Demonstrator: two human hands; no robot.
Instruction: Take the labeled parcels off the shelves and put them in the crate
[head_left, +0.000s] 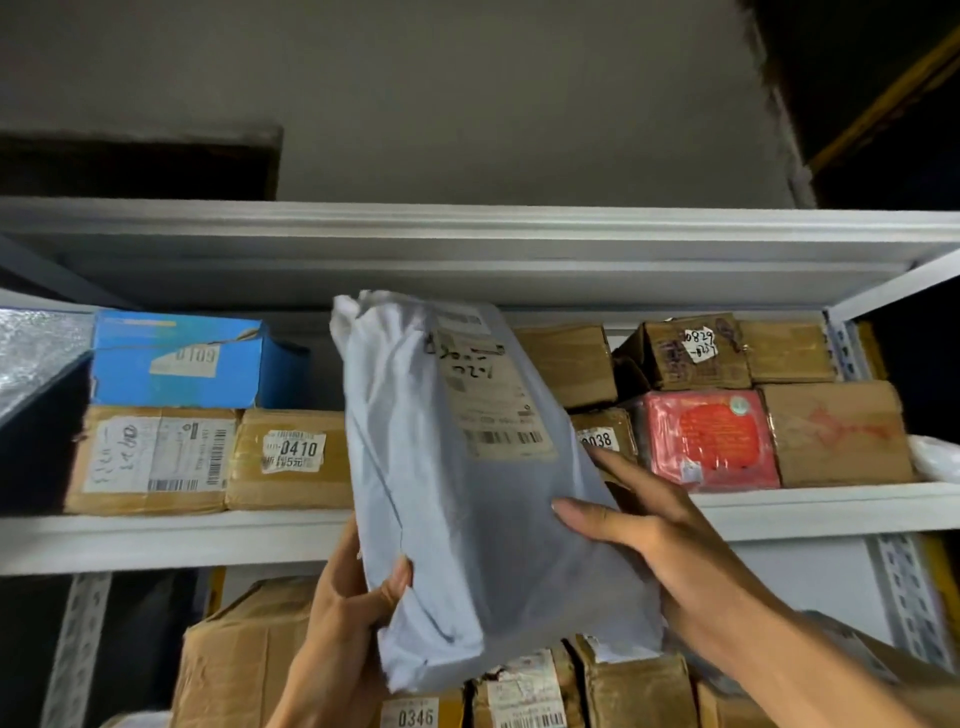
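Observation:
A pale grey plastic mailer parcel (457, 493) with a shipping label and handwriting on its front is held upright in front of the white metal shelf (171, 540). My left hand (353, 597) grips its lower left edge, thumb on the front. My right hand (654, 525) holds its right side, thumb across the front and a finger reaching up behind. On the shelf stay a blue box (176, 358), a taped cardboard box marked 0410 (291, 457), another labeled cardboard box (156, 457) and a red-wrapped parcel (706, 439). No crate is in view.
More brown cardboard boxes (836, 431) fill the shelf's right side, two stacked rows high. The lower shelf holds further boxes, one labeled 0346 (415, 714). An upper shelf board (467, 234) runs overhead. Perforated white uprights (914, 597) stand at both sides.

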